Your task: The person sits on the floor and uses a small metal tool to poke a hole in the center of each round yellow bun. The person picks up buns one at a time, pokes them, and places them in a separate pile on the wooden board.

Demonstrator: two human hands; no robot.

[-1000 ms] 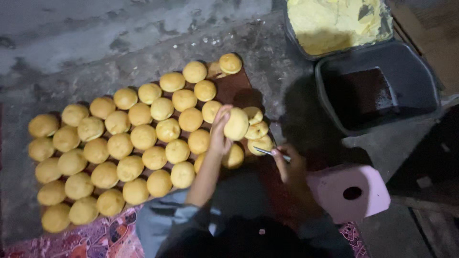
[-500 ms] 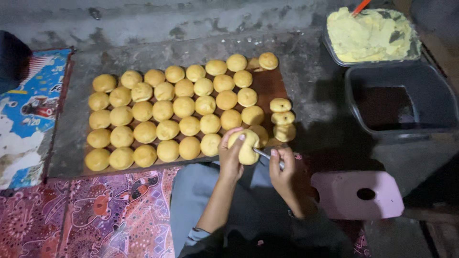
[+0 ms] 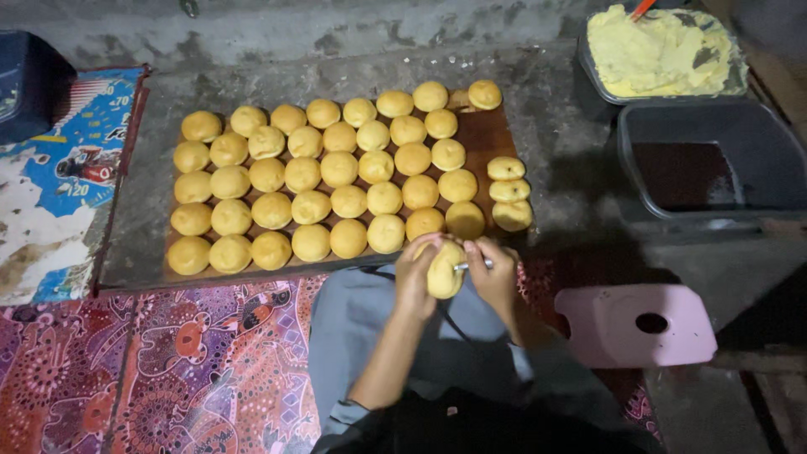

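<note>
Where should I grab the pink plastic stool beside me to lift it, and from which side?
Grip the pink stool through the round hole in its flat top, coming straight down from above. The hole faces up and is uncovered, and the right hand is the nearer one, though it currently holds a small metal tool against a bun.

Rows of golden buns (image 3: 336,189) cover a wooden board (image 3: 487,134) on the concrete floor (image 3: 555,109). A tub (image 3: 588,71) of yellow filling sits beside a dark bin (image 3: 756,143). A pink stool (image 3: 622,332) stands near a patterned mat (image 3: 160,361).
</note>
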